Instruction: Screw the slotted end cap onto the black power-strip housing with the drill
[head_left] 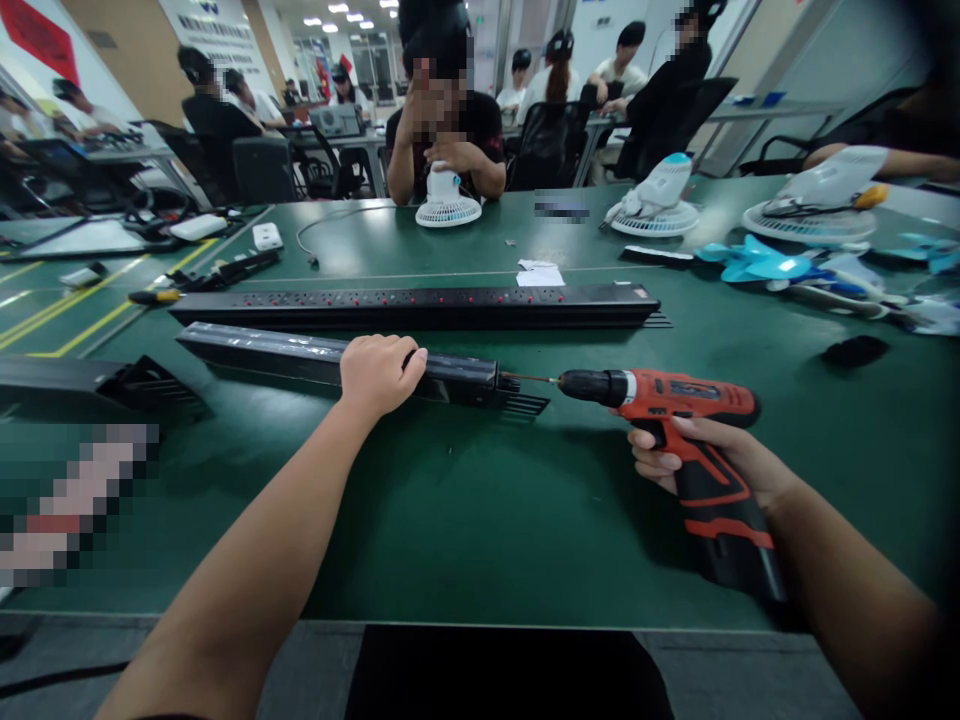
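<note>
My left hand [381, 375] is wrapped over the top of a long black metal housing [262, 352], which lies on the green table. In my right hand [712, 455] is a red and black cordless drill [686, 395], gripped by its handle and pointing left. A long thin bit [529, 377] runs from its chuck to the right end of the housing. The bit's tip meets that end, but whether it sits in a screw is too small to tell. Slotted black prongs stick out below the bit.
Behind lies a long black power strip [420, 305] with red dots. Another black housing [67, 385] is at left. A screwdriver [154, 297], white paper [540, 273], fan parts [652, 205] and blue fan blades [757, 262] lie farther off. A person [446, 120] sits opposite.
</note>
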